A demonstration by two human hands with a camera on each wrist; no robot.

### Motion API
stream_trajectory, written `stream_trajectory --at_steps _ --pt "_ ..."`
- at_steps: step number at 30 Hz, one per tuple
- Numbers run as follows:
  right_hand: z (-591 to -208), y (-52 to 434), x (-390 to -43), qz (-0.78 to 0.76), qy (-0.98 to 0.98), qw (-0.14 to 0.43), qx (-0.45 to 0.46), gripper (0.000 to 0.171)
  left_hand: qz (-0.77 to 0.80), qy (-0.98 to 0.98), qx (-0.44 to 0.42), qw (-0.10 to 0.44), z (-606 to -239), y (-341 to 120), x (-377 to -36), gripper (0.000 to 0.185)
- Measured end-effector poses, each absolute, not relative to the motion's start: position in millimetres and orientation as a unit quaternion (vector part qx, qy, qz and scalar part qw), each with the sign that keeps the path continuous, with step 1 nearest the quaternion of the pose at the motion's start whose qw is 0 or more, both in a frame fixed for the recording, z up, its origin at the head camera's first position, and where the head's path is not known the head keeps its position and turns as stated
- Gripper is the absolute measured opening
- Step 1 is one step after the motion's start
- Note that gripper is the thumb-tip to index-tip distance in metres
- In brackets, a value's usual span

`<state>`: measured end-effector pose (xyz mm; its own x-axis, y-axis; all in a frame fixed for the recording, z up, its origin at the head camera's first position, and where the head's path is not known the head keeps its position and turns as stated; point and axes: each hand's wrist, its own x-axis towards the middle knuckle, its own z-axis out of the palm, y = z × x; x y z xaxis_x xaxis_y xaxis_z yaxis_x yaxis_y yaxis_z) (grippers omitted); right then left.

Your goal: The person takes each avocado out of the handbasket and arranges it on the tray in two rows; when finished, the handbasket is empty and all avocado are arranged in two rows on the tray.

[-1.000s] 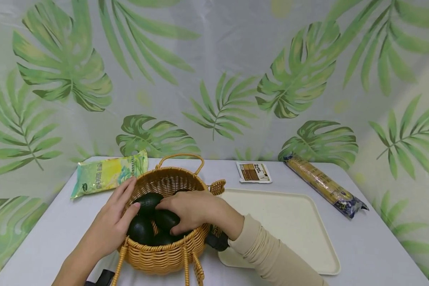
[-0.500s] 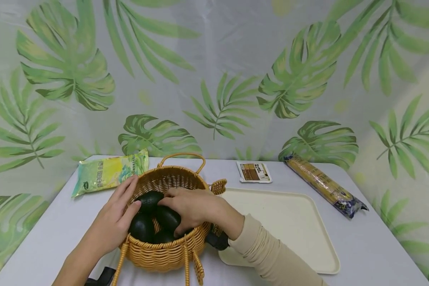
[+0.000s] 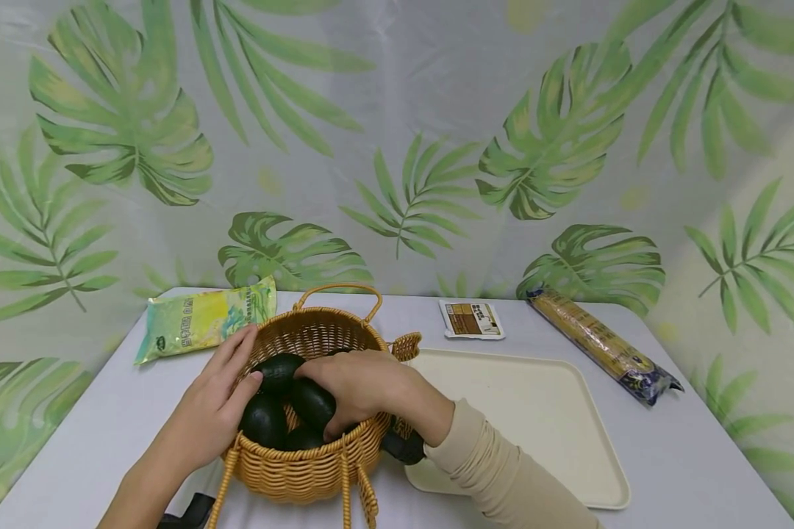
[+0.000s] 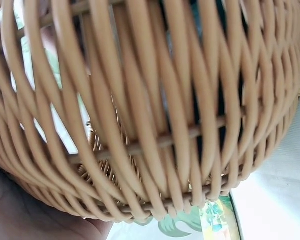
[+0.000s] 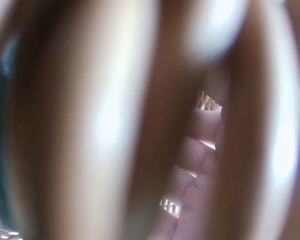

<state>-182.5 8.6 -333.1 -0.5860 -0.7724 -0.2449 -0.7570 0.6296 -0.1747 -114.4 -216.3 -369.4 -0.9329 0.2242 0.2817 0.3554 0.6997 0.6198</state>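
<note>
In the head view, a round wicker basket (image 3: 298,470) holds several dark green avocados (image 3: 262,421). My left hand (image 3: 205,404) holds the basket's left side, its thumb over the rim and its fingers along the outside wall. The woven wall (image 4: 140,100) fills the left wrist view, with part of the palm (image 4: 35,210) below it. My right hand (image 3: 360,386) reaches into the basket over the right rim. Its fingers and thumb grip the avocado (image 3: 312,403) in the middle. Blurred strands (image 5: 100,125) cover most of the right wrist view; the fingers (image 5: 202,150) show through a gap.
A cream tray (image 3: 523,419) lies just right of the basket, under the right forearm. Behind stand a green-yellow packet (image 3: 201,319), a small brown-and-white packet (image 3: 472,319) and a long pack of dry noodles (image 3: 598,342). A basket handle (image 3: 337,286) arches up at the back.
My right hand has settled further round the middle avocado, which has shifted slightly to the right. My left hand stays on the basket, which has barely moved.
</note>
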Motion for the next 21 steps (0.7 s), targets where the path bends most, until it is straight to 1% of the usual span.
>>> stream_trajectory --at_steps 10,21 --pt "-331.9 11.0 -181.3 -0.034 0.891 0.134 -0.433 0.083 -0.351 -0.918 -0.157 0.093 -369.4 -216.2 -113.5 0.063" --pt "-332.2 15.2 -178.3 -0.053 0.882 0.079 -0.462 0.083 -0.347 -0.920 -0.157 0.094 -369.7 -216.8 -114.0 0.063"
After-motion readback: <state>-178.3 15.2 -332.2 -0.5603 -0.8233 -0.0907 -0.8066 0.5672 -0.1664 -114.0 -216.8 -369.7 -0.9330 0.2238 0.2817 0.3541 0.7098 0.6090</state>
